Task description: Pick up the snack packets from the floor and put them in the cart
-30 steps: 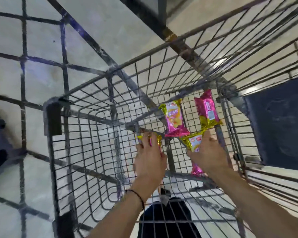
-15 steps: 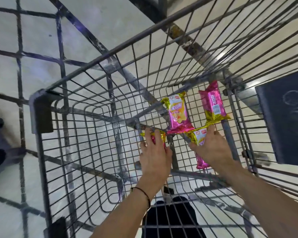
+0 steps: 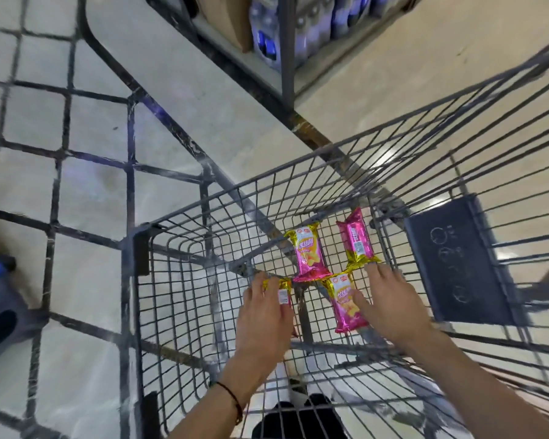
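The left hand [image 3: 267,315], fingers flat, covers a packet [image 3: 282,291] and the right hand [image 3: 393,307], fingers spread, touches a second packet [image 3: 346,304] beside its thumb, seemingly settling both onto the cart [image 3: 178,280] bottom.

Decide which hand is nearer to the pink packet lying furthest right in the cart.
Right. The right hand reaches the gold end of the far-right packet with a fingertip; the left hand rests on a different packet, further left.

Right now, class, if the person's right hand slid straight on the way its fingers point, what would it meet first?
Most likely the rightmost pink snack packet: the right hand has its fingertips at that packet's gold end, though whether they touch is unclear.
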The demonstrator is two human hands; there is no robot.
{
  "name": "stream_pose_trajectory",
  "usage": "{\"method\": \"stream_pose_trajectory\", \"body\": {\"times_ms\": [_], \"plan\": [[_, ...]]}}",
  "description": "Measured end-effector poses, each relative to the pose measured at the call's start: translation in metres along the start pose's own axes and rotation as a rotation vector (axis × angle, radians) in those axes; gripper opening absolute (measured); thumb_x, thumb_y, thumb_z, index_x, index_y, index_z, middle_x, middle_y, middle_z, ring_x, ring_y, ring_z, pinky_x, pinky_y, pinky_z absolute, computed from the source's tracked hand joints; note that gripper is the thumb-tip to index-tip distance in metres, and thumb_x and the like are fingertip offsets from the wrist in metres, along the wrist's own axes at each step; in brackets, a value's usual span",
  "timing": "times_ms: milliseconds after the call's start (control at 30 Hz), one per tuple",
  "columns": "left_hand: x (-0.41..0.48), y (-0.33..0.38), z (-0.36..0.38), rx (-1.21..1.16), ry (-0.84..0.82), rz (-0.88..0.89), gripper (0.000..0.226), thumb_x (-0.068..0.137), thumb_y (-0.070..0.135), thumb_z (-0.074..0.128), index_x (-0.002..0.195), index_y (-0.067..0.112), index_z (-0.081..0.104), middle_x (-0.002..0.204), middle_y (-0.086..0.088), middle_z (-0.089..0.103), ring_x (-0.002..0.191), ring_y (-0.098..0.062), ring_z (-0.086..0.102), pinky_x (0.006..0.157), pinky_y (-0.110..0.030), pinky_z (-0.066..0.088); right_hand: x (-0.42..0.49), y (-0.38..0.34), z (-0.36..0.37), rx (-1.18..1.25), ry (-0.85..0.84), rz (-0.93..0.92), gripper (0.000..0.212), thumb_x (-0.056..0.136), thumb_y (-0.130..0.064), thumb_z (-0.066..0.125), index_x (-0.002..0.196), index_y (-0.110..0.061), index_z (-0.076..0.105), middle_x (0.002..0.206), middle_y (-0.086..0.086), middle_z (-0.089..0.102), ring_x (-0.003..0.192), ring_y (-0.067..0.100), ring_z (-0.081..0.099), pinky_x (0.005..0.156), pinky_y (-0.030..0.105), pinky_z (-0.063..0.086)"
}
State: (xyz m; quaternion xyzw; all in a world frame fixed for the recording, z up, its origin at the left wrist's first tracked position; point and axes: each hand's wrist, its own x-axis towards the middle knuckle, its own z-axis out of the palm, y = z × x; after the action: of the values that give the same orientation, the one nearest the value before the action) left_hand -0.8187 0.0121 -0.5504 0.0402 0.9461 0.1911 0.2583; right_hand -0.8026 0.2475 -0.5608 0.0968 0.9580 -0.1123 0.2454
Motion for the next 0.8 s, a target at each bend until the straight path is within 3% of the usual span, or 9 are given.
{"method": "stream_pose_trajectory", "body": {"times_ms": [67, 167, 367, 467, 633, 800], "plan": [[-0.013, 0.005, -0.025, 0.025, 0.01, 0.032, 0.045, 0.1, 0.029, 0.046, 0.144, 0.019, 0.036, 0.159, -0.006, 0.02, 0.14, -0.028, 0.032, 0.112, -0.039, 0.037, -0.014, -0.009, -0.025, 0.013, 0.041, -0.05, 0.045, 0.099, -0.049, 0.042, 0.13, -0.017, 0.042, 0.133, 0.005, 0.051, 0.121, 0.025, 0.045, 0.098, 0.041, 0.047], [-0.031, 0.018, -0.07, 0.055, 0.021, 0.053, 0.049, 0.101, 0.038, 0.042, 0.146, 0.021, 0.033, 0.164, -0.006, 0.018, 0.146, -0.028, 0.026, 0.12, -0.042, 0.03, -0.039, -0.025, -0.066, 0.047, 0.094, -0.072, 0.054, 0.099, -0.05, 0.035, 0.134, -0.01, 0.044, 0.136, 0.009, 0.051, 0.123, 0.028, 0.044, 0.101, 0.043, 0.045], [-0.08, 0.047, -0.183, 0.129, 0.106, 0.117, 0.06, 0.1, 0.046, 0.038, 0.155, 0.026, 0.023, 0.168, 0.0, 0.01, 0.153, -0.021, 0.011, 0.123, -0.045, 0.021, -0.102, -0.064, -0.15, 0.027, 0.18, -0.115, 0.065, 0.098, -0.056, 0.02, 0.15, -0.018, 0.029, 0.152, 0.003, 0.038, 0.139, 0.022, 0.034, 0.111, 0.039, 0.039], [-0.106, 0.06, -0.234, 0.167, 0.188, 0.13, 0.058, 0.1, 0.047, 0.037, 0.153, 0.029, 0.025, 0.166, 0.0, 0.017, 0.152, -0.023, 0.013, 0.123, -0.045, 0.018, -0.129, -0.08, -0.194, 0.026, 0.214, -0.132, 0.064, 0.101, -0.055, 0.023, 0.154, -0.019, 0.024, 0.157, 0.002, 0.032, 0.143, 0.022, 0.029, 0.116, 0.039, 0.033], [-0.154, 0.065, -0.291, 0.208, 0.373, 0.115, 0.052, 0.098, 0.046, 0.037, 0.147, 0.029, 0.034, 0.159, 0.003, 0.03, 0.148, -0.021, 0.022, 0.118, -0.042, 0.024, -0.164, -0.113, -0.257, -0.037, 0.368, -0.243, 0.058, 0.103, -0.051, 0.026, 0.15, -0.017, 0.032, 0.152, 0.003, 0.04, 0.14, 0.023, 0.035, 0.115, 0.039, 0.035], [-0.19, 0.05, -0.328, 0.212, 0.483, 0.029, 0.052, 0.096, 0.047, 0.039, 0.144, 0.029, 0.042, 0.157, 0.0, 0.038, 0.146, -0.025, 0.029, 0.115, -0.051, 0.029, -0.173, -0.152, -0.301, -0.102, 0.497, -0.397, 0.054, 0.101, -0.052, 0.03, 0.142, -0.018, 0.038, 0.142, 0.003, 0.048, 0.13, 0.023, 0.042, 0.107, 0.039, 0.042]]}}
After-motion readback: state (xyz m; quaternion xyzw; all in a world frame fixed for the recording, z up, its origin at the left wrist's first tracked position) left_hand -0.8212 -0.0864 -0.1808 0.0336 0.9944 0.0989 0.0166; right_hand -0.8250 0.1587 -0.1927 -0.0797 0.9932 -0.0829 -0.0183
